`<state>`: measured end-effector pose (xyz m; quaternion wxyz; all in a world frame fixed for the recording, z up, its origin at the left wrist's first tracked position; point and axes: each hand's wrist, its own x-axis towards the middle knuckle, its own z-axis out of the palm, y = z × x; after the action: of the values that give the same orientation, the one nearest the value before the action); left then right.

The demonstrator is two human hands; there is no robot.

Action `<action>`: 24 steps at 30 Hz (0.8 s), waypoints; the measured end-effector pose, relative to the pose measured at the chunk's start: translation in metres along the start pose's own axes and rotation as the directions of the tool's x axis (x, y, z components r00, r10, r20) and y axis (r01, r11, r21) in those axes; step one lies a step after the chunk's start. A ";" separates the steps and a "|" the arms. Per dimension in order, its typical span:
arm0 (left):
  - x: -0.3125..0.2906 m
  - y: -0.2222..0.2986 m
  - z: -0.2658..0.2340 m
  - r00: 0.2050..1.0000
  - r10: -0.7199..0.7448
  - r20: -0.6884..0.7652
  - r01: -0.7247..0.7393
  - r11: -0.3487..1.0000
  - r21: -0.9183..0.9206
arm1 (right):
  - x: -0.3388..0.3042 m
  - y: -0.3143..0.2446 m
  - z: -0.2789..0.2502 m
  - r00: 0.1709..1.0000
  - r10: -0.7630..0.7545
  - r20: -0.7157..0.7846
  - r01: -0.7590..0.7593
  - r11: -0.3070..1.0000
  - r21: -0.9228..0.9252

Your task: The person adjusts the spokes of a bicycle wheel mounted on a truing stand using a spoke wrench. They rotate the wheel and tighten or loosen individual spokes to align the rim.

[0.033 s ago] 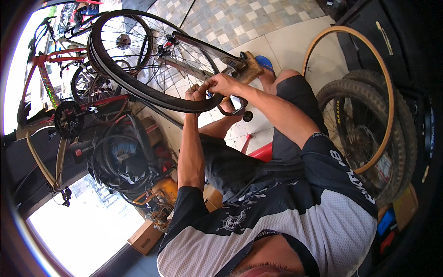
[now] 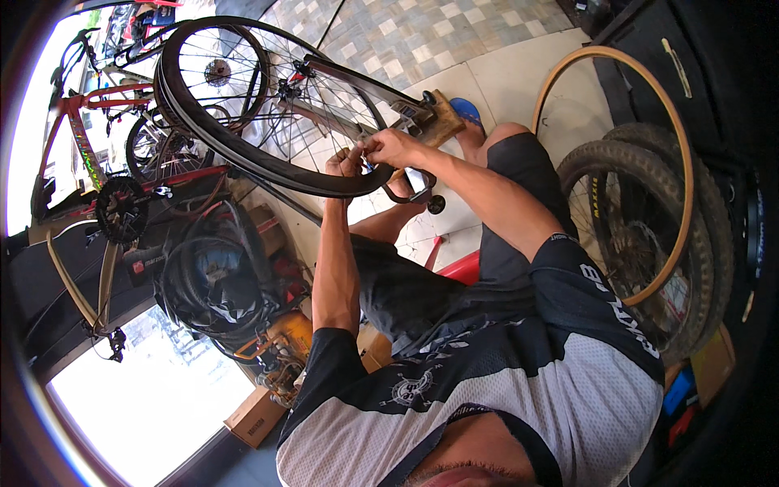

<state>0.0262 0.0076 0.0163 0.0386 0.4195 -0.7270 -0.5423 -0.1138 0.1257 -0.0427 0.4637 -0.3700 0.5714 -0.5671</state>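
A bicycle wheel [image 2: 268,166] with a deep black rim and thin spokes stands tilted in front of me, mounted in a metal wheel stand [image 2: 349,126]. At the near inner side of the rim, my left hand [image 2: 345,163] has its fingers curled and pinched together among the spokes. My right hand [image 2: 391,149] is right beside it, fingertips pressed together and almost touching those of the left. Whatever small piece lies between the fingers is too small and covered to make out.
Bicycles with a red frame [image 2: 89,101] stand at the far left. Coiled black tyres and tubes [image 2: 213,268] lie left of my arm, by an orange machine [image 2: 290,339]. Knobby tyres [image 2: 596,166] and a tan hoop [image 2: 688,174] lean at right. A wooden block [image 2: 446,122] sits under the stand.
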 end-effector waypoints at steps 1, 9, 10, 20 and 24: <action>-0.001 0.004 0.001 0.998 -0.061 -0.022 0.059 0.995 -0.077 | 0.000 0.000 -0.001 1.000 0.004 -0.021 -0.004 1.000 -0.005; 0.005 -0.003 -0.006 0.994 -0.107 -0.001 0.105 0.982 -0.154 | -0.002 -0.017 -0.012 0.999 0.036 0.008 -0.034 0.987 -0.156; 0.007 -0.006 -0.006 0.998 -0.055 -0.017 0.051 0.984 -0.174 | -0.001 -0.019 -0.011 0.999 0.039 0.011 -0.036 0.985 -0.169; -0.004 0.010 -0.013 0.980 -0.127 0.155 0.157 0.967 -0.201 | -0.011 -0.041 -0.007 0.997 -0.070 -0.044 0.059 0.974 -0.219; -0.002 0.004 -0.018 0.961 -0.146 0.235 0.212 0.934 -0.286 | -0.011 -0.042 -0.005 0.999 -0.037 -0.036 0.030 0.983 -0.179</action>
<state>0.0342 -0.0044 0.0279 -0.0229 0.4135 -0.5918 -0.6916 -0.1199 0.1342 -0.0002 0.4078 -0.4083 0.6227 -0.5284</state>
